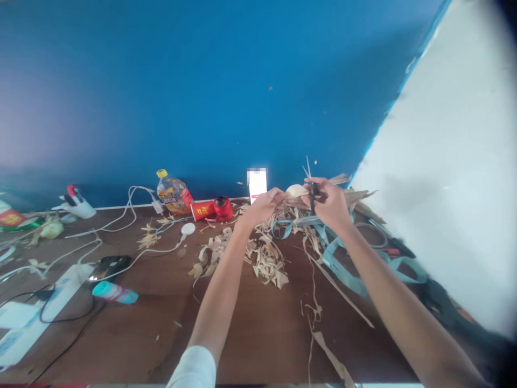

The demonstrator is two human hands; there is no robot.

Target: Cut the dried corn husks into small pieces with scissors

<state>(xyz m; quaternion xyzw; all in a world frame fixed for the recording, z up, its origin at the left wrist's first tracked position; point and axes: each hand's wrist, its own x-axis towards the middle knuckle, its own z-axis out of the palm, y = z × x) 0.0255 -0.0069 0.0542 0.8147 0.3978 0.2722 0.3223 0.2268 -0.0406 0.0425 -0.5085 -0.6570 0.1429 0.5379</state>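
Observation:
My left hand (pixel 269 203) is closed, pinching one end of a pale, curved strip that looks like dried husk (pixel 296 191). In my right hand (pixel 330 202) is a pair of scissors (pixel 312 195), its blades pointing up and slightly apart. The strip's other end reaches the fingers of my right hand; whether they grip it too I cannot make out. Both hands are raised over a heap of dry husk strips (pixel 299 215). Below them lies a pile of cut, curled husk pieces (pixel 270 263).
A lit phone (pixel 257 184) leans on the blue wall behind my left hand. Leftward are a bottle (pixel 173 193), a red paper cup (pixel 202 210), white cables, a power strip (pixel 48 312) and a blue tube (pixel 115 292). Pale blue ribbon (pixel 343 269) lies under my right forearm.

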